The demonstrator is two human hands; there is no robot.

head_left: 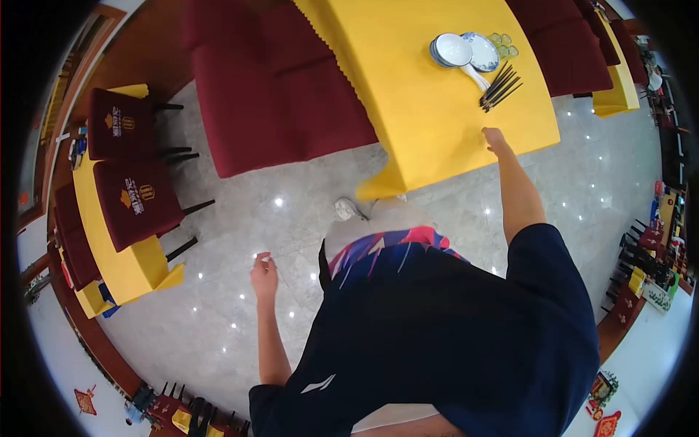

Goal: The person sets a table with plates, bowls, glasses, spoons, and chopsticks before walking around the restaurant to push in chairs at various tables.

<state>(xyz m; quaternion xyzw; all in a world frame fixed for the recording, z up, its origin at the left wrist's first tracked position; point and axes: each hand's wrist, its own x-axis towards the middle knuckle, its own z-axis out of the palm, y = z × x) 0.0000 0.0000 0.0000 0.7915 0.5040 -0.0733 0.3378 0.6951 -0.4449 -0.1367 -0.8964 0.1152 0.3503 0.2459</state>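
My right hand (494, 138) hovers over or rests on the yellow tablecloth (415, 102) near the table's front edge; its fingers are too small to read clearly. Just beyond it lie dark chopsticks (501, 87), spread in a loose bundle. White spoons (475, 76) sit beside them, next to a stack of bowls (453, 51), a blue-patterned plate stack (482, 52) and several greenish glasses (505, 45). Away from the table, my left hand (264, 266) hangs over the floor with its fingers curled, and whether it holds anything is unclear.
A dark red bench (284, 95) adjoins the table's left side, and another red seat (564, 47) is on the right. Red chairs (138, 200) stand by a second yellow-covered table (109, 240) at the left. Grey tiled floor (240, 218) lies between.
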